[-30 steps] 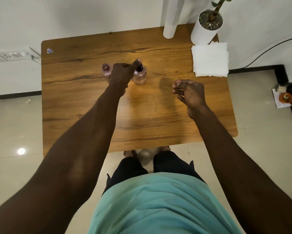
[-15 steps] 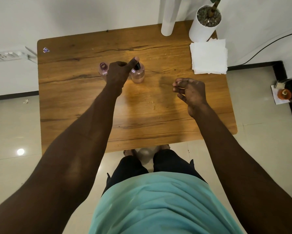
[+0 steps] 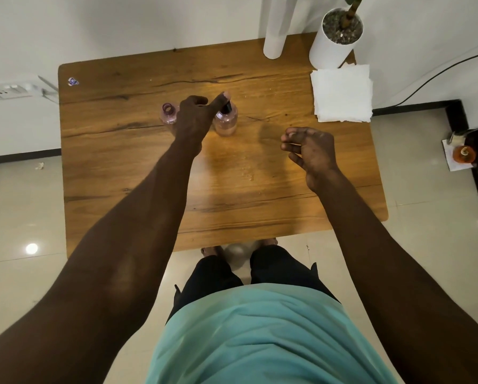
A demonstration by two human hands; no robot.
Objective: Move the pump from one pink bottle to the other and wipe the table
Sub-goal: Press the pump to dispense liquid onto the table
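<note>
The pump [image 3: 226, 106] is a dark, narrow thing sitting in the neck of the right-hand pink bottle [image 3: 226, 121], a small round see-through one, around the middle of the table [image 3: 121, 162] toward the back. The other bottle [image 3: 168, 114] stands just beside it on the left, same clear pink plastic, open round mouth.

The table is warm brown wood grain with dark crack-like streaks and rounded corners, with a few shiny wet drops [image 3: 249, 174] near the middle.

The left hand [image 3: 195, 117] reaches in between the bottles, thumb laid up against the pump top, other fingers curled; can't tell if it really grips. The right hand [image 3: 311, 151] floats above the wood, loosely cupped, holding nothing.

Back right there's a flat white napkin stack [image 3: 341, 94].
</note>
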